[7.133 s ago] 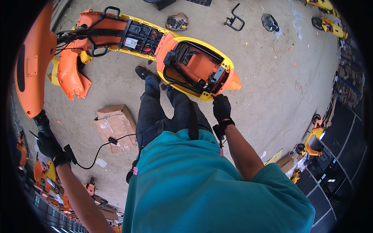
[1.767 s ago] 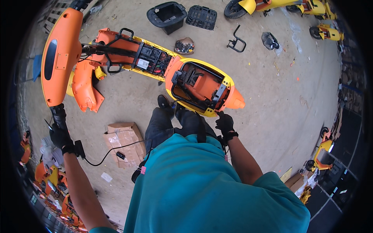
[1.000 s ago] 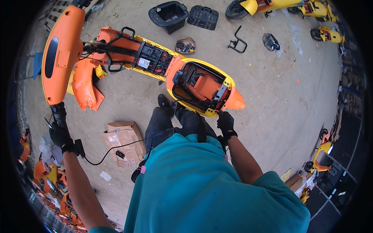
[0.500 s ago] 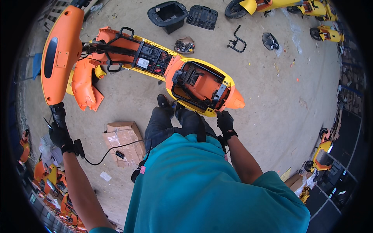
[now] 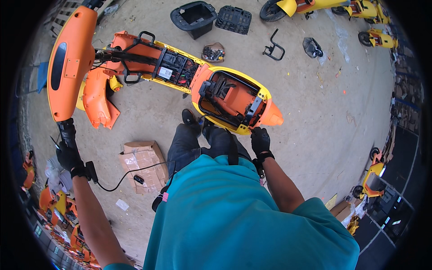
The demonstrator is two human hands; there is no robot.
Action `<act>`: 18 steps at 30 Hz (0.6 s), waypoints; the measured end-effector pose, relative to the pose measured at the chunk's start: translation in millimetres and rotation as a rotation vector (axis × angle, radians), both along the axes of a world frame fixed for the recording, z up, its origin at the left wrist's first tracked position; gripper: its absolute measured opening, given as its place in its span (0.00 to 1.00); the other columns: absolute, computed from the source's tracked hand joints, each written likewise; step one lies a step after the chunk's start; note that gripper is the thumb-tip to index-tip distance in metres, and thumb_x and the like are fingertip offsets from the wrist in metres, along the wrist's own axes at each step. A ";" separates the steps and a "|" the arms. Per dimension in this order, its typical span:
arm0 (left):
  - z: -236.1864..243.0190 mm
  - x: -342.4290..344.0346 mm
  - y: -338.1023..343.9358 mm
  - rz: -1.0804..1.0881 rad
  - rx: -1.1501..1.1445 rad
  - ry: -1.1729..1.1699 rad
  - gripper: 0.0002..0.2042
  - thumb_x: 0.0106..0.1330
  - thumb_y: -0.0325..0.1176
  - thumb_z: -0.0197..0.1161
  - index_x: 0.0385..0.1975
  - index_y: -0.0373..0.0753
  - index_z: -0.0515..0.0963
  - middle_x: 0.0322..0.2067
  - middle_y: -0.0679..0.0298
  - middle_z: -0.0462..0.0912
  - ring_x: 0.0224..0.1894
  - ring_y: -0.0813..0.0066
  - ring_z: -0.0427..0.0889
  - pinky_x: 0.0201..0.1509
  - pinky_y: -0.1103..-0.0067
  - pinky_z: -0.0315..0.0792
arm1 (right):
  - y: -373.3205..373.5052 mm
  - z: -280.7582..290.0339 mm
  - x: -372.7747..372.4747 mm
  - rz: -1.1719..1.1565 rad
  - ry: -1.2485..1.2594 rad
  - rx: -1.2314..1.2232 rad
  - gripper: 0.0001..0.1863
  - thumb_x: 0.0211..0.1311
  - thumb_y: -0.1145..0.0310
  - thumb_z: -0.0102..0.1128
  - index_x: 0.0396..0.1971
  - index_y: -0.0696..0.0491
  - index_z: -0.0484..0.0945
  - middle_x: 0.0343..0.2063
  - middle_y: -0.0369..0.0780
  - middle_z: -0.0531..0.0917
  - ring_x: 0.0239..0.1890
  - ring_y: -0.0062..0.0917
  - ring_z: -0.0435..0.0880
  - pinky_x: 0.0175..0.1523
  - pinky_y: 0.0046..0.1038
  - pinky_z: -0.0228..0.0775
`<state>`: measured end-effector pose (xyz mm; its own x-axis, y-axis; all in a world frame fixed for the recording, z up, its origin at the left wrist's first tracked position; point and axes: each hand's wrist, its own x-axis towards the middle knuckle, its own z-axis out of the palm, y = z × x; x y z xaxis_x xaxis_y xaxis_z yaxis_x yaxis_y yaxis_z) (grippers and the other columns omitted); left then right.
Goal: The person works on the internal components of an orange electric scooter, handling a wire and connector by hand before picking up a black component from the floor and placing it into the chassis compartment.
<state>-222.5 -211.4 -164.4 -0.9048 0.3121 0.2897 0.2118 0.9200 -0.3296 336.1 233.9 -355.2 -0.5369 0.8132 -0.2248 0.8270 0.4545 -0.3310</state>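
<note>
An orange and yellow electric scooter [image 5: 193, 83] stands before me, its seat off and its inside compartment [image 5: 236, 101] exposed. My left hand [image 5: 68, 156], in a black glove, is closed round the black handlebar grip [image 5: 67, 130] below the orange front cover [image 5: 69, 67]. A thin dark lever sticks out beside those fingers. Also gloved in black, my right hand [image 5: 261, 140] has its fingers curled against the near rim of the yellow rear body [image 5: 243, 130], just by the orange tail [image 5: 272, 115]. Its fingertips are partly hidden.
Flattened cardboard [image 5: 144, 166] lies near my feet, left. Orange panels [image 5: 98, 99] rest beyond it. A black bin [image 5: 193, 20], a black crate lid [image 5: 233, 20], a bag of small parts [image 5: 213, 52] and a black bent bar [image 5: 274, 47] lie on the far floor. More scooters stand around the edges.
</note>
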 end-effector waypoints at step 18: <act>-5.6 -6.3 -8.9 -0.021 -0.046 0.036 0.12 0.60 0.43 0.54 0.32 0.40 0.72 0.26 0.48 0.76 0.31 0.47 0.77 0.30 0.61 0.69 | 7.2 -16.3 15.8 0.049 0.015 -0.157 0.14 0.47 0.68 0.61 0.37 0.49 0.75 0.20 0.44 0.76 0.26 0.41 0.77 0.31 0.40 0.68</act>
<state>-228.8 -220.3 -169.9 -0.8870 0.3447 0.3073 0.2183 0.8993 -0.3789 351.9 241.2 -371.5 -0.5789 0.7417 -0.3387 0.7998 0.4357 -0.4130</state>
